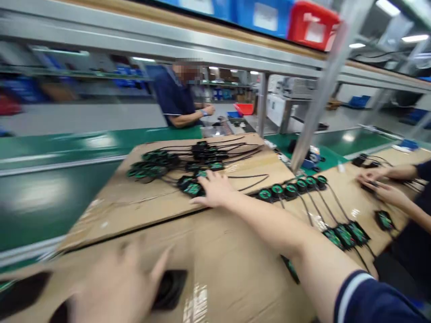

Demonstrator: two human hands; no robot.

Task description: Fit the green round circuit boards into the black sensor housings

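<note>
My right hand (215, 189) reaches across the cardboard-covered bench and touches a black unit with a green circuit board (192, 187), fingers spread over its right side. Behind it lie a pile of round green-and-black units (151, 163) and a stack of black cabled parts (205, 152). My left hand (114, 282) is blurred at the lower left, its fingers apart above the cardboard. Beside and partly behind it is a dark square part (170, 289). Nothing shows in its grasp.
Round units (290, 191) line up to the right, wired to square boards (344, 235). A co-worker's hands (380, 181) work at the right edge. Another person (177, 96) stands beyond the green conveyor (60, 193). A metal post (311, 94) rises behind the bench.
</note>
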